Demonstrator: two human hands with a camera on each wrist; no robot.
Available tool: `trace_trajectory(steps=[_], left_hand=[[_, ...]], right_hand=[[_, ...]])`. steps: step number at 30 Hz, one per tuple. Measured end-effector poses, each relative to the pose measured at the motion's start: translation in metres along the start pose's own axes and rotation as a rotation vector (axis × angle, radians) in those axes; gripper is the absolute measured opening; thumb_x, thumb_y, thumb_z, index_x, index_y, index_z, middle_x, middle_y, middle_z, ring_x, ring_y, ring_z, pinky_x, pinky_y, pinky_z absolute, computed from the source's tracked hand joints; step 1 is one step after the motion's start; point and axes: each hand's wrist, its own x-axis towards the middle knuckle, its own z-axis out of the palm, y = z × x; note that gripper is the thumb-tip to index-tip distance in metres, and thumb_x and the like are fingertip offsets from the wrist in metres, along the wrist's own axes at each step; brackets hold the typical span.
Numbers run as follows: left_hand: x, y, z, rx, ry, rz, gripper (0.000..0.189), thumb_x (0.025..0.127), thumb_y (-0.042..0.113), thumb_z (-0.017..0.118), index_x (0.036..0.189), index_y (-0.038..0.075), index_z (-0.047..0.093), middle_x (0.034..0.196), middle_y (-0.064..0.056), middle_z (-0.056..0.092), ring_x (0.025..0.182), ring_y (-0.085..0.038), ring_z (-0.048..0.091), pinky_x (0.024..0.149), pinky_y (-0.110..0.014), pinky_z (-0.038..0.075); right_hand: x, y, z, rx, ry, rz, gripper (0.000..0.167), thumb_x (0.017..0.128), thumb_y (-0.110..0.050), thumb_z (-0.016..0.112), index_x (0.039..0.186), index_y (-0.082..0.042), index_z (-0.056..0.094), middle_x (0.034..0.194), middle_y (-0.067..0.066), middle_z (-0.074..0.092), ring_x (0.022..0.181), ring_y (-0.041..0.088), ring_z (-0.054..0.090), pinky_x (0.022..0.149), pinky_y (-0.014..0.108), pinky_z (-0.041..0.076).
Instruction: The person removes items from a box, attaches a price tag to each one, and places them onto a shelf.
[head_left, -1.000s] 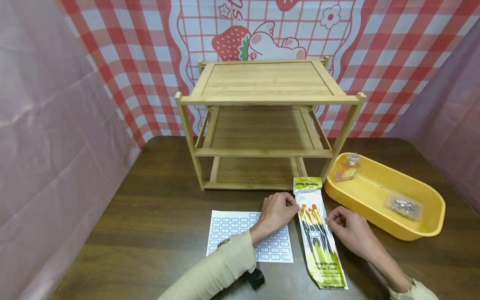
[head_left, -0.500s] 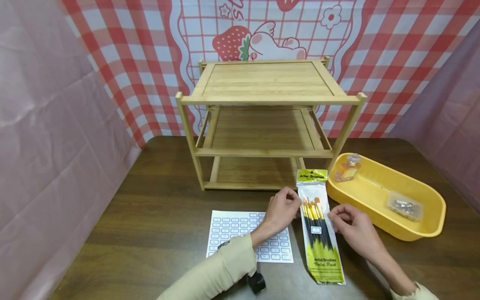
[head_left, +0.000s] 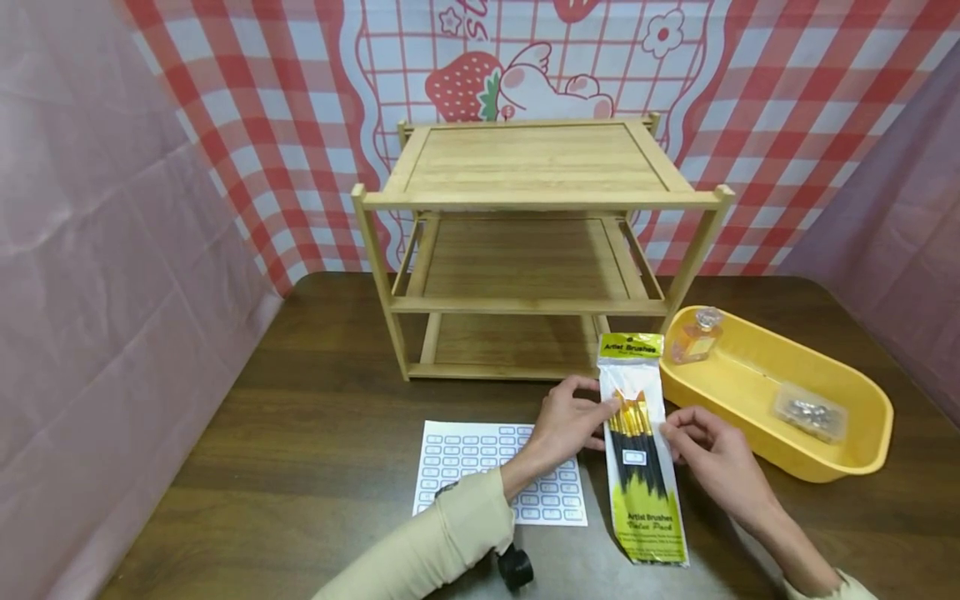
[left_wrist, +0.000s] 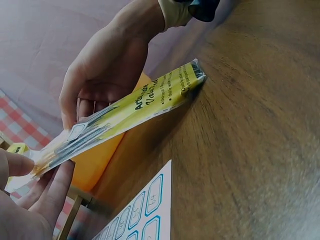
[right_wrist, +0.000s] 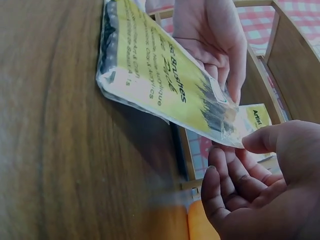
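A flat plastic pack of artist brushes, yellow-green at both ends, is held at a slant, its lower end against the table in both wrist views. Black handles and orange bristles show through, and a small blue-framed label sticker sits midway. My left hand pinches the pack's left edge, thumb on top and fingers underneath. At the opposite edge my right hand pinches the plastic between thumb and fingers. In the right wrist view, the right hand has its other fingers loosely curled beneath the pack.
A sheet of label stickers lies partly under my left forearm. Behind stands a three-tier wooden shelf. On the right, a yellow basin holds a perfume bottle and a small clear box of metal pieces.
The pack has shifted slightly right and away from me, and its plastic looks flatter. My left thumb has come over onto its front. The right hand has moved slightly right with it.
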Motion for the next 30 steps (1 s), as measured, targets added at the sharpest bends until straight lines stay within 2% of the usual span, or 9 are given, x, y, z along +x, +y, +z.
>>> trace_trajectory(steps=[2, 8, 13, 18, 22, 30], left_hand=[[0.0, 0.0, 0.0, 0.008, -0.009, 0.01, 0.032, 0.099, 0.015, 0.071, 0.126, 0.001, 0.062, 0.099, -0.013, 0.076, 0.072, -0.023, 0.073, 0.063, -0.035, 0.063], [0.001, 0.001, 0.0, 0.009, -0.019, 0.046, 0.025, 0.1, 0.012, 0.069, 0.122, 0.0, 0.066, 0.094, -0.01, 0.076, 0.072, -0.021, 0.073, 0.062, -0.034, 0.063], [0.002, 0.003, -0.002, -0.003, -0.035, 0.111, 0.025, 0.101, 0.012, 0.067, 0.123, -0.001, 0.064, 0.091, -0.01, 0.075, 0.071, -0.019, 0.071, 0.064, -0.035, 0.063], [0.002, 0.008, -0.005, -0.009, -0.054, 0.163, 0.027, 0.102, 0.012, 0.066, 0.124, -0.002, 0.063, 0.095, -0.012, 0.075, 0.075, -0.018, 0.072, 0.064, -0.033, 0.063], [0.003, 0.011, -0.007, -0.004, -0.067, 0.185, 0.027, 0.102, 0.012, 0.066, 0.125, -0.003, 0.063, 0.101, -0.015, 0.076, 0.08, -0.017, 0.072, 0.065, -0.031, 0.062], [0.003, 0.016, -0.009, -0.037, -0.092, 0.196, 0.029, 0.102, 0.011, 0.067, 0.126, -0.003, 0.063, 0.107, -0.018, 0.075, 0.083, -0.019, 0.073, 0.065, -0.032, 0.062]], right_hand=[[-0.001, 0.0, -0.001, 0.026, -0.014, 0.016, 0.019, 0.104, -0.01, 0.063, 0.111, 0.007, 0.062, 0.082, 0.007, 0.068, 0.072, 0.012, 0.06, 0.065, 0.027, 0.055], [-0.004, -0.001, -0.004, 0.092, -0.116, 0.063, 0.031, 0.105, -0.011, 0.061, 0.126, 0.013, 0.06, 0.105, 0.014, 0.072, 0.08, 0.011, 0.063, 0.069, 0.028, 0.057], [-0.007, -0.001, -0.007, 0.13, -0.192, 0.078, 0.038, 0.105, -0.016, 0.062, 0.13, 0.012, 0.058, 0.11, 0.014, 0.069, 0.088, 0.011, 0.065, 0.073, 0.029, 0.057], [-0.012, 0.0, -0.007, 0.237, -0.263, -0.015, 0.037, 0.103, -0.007, 0.063, 0.132, 0.012, 0.051, 0.115, 0.023, 0.068, 0.095, 0.016, 0.07, 0.08, 0.031, 0.06], [-0.016, 0.001, -0.006, 0.275, -0.302, -0.086, 0.04, 0.1, -0.001, 0.065, 0.134, 0.009, 0.047, 0.12, 0.032, 0.065, 0.101, 0.015, 0.071, 0.081, 0.033, 0.061], [-0.019, 0.001, -0.001, 0.259, -0.265, -0.171, 0.041, 0.097, 0.005, 0.066, 0.133, 0.01, 0.047, 0.118, 0.034, 0.065, 0.101, 0.012, 0.071, 0.081, 0.031, 0.061]])
